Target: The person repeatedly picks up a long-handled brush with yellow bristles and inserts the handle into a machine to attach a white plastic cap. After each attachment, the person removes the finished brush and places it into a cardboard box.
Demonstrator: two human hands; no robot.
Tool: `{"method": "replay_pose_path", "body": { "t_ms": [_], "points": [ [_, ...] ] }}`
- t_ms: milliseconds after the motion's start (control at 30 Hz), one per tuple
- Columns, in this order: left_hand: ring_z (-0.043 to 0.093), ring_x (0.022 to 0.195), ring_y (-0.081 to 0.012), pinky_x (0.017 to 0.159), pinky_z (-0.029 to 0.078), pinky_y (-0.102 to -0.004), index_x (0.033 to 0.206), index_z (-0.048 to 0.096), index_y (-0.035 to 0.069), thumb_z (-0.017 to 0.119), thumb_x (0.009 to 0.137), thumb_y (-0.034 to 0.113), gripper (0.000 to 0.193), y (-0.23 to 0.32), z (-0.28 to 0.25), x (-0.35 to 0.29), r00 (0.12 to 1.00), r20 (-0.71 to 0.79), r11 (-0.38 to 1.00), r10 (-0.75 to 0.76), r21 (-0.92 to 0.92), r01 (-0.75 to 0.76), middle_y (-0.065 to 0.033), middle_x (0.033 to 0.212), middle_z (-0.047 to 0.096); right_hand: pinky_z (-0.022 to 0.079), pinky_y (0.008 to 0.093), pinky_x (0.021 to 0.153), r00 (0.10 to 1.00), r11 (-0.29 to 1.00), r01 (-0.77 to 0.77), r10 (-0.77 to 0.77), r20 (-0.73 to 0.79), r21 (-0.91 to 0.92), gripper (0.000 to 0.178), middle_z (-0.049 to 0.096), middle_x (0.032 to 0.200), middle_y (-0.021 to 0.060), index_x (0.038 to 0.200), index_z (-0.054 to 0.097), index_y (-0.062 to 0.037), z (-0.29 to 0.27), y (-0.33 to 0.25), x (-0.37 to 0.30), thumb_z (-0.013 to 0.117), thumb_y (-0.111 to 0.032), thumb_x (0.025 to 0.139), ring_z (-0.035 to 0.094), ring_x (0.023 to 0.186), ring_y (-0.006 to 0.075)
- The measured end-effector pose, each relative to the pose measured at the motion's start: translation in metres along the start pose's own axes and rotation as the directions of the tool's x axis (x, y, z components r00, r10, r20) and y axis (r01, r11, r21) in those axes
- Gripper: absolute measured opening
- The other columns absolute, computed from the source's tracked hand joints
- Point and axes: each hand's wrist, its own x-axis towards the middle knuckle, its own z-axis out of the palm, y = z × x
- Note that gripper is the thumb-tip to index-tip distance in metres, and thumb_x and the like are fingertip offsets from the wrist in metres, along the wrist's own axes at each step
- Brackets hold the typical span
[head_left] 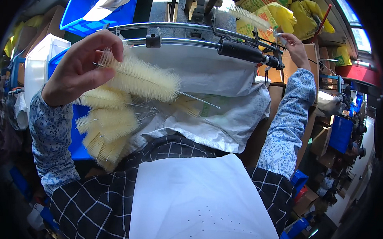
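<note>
My left hand (pixel 81 69) is curled with thumb and fingers closed on the upper end of a cream bottle brush (pixel 148 80). That brush slants down to the right, and its bare wire stem points toward the white cloth. Below it, a pile of similar brushes (pixel 113 121) lies beside my lap. At the far right, my right hand (pixel 296 49) pinches the stem of a thinner cream brush (pixel 250 17), whose bristles reach left above the machine. The machine has metal rods (pixel 181 42) and a black cylinder (pixel 240 51) ending in a chuck near that hand.
White woven sacking (pixel 208 128) drapes below the rods. A blue bin (pixel 77 18) holding a white cap (pixel 109 7) stands at the far left, with a white container (pixel 41 61) nearer. Yellow sacks (pixel 279 17) and cardboard boxes (pixel 312 56) crowd the right. White paper or cloth (pixel 197 195) covers my lap.
</note>
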Motion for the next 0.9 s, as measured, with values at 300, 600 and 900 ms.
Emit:
{"method": "replay_pose_path", "body": {
  "t_ms": [300, 600, 900],
  "points": [
    [0.047, 0.075, -0.0112, 0.067, 0.042, -0.0222, 0.100, 0.047, 0.005, 0.054, 0.073, -0.004, 0.029, -0.003, 0.061, 0.050, 0.997, 0.059, 0.995, 0.058, 0.075, -0.062, -0.0046, 0.095, 0.045, 0.041, 0.0284, 0.087, 0.689, 0.735, 0.029, -0.505, 0.519, 0.677, 0.048, 0.053, 0.109, 0.0072, 0.126, 0.038, -0.0060, 0.095, -0.152, -0.116, 0.052, -0.030, 0.087, 0.050, 0.101, 0.0148],
    [0.053, 0.092, -0.0261, 0.080, 0.043, -0.0363, 0.113, 0.040, 0.006, 0.064, 0.077, 0.019, 0.045, -0.039, 0.025, 0.006, 0.970, -0.072, 0.588, -0.230, 0.785, 0.198, -0.0124, 0.105, 0.049, 0.044, 0.0348, 0.069, 0.728, 0.836, 0.397, -0.538, -0.425, -0.378, 0.027, 0.056, 0.080, 0.0045, 0.099, 0.060, -0.0120, 0.124, -0.140, -0.046, 0.062, -0.009, 0.072, 0.052, 0.075, 0.0241],
    [0.052, 0.091, -0.0307, 0.081, 0.041, -0.0365, 0.100, 0.044, 0.005, 0.061, 0.076, 0.021, 0.034, -0.079, 0.016, -0.007, 0.899, -0.045, 0.670, -0.435, 0.651, 0.357, -0.0158, 0.094, 0.052, 0.038, 0.0364, 0.073, 0.814, 0.849, 0.152, -0.398, -0.424, -0.506, 0.027, 0.056, 0.082, 0.0016, 0.100, 0.063, -0.0231, 0.131, -0.102, 0.015, 0.054, -0.015, 0.076, 0.050, 0.082, 0.0219]
  ]
}}
